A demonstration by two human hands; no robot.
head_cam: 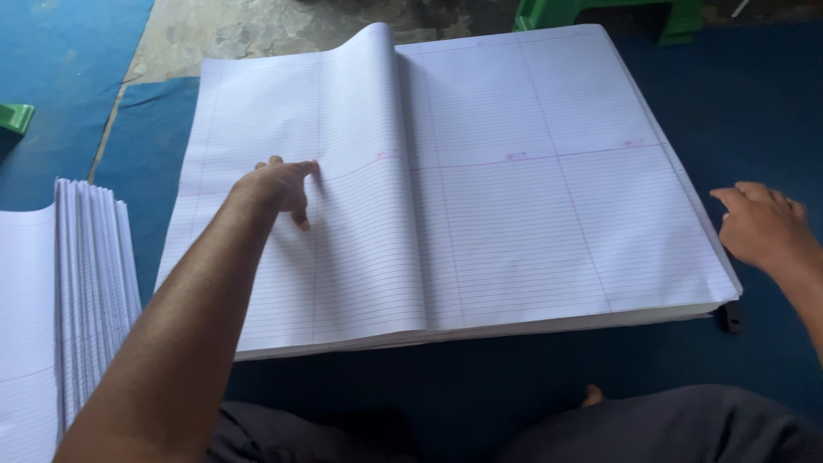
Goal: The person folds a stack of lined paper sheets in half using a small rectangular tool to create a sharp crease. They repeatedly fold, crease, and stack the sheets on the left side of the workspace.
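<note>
Head view, looking down on blue floor mats (754,103). Largest: a big stack of ruled white sheets (514,197) lying flat ahead of the knees, long axis running left to right, its top sheet (360,171) folded over leftward so a raised fold runs front to back near the middle. Next: a second pile of folded ruled sheets (77,291) at far left, well apart from the big stack, edges fanned. Green plastic stools (600,13) at the top edge and far left.

Left hand (279,187) nearer the fold, arm stretched forward, palm down, fingers loosely spread and pressing on the folded-over sheet just left of the crease; holding nothing. Right hand (759,225) off the right edge of the stack, just beside it, palm down, fingers relaxed and open, empty.
</note>
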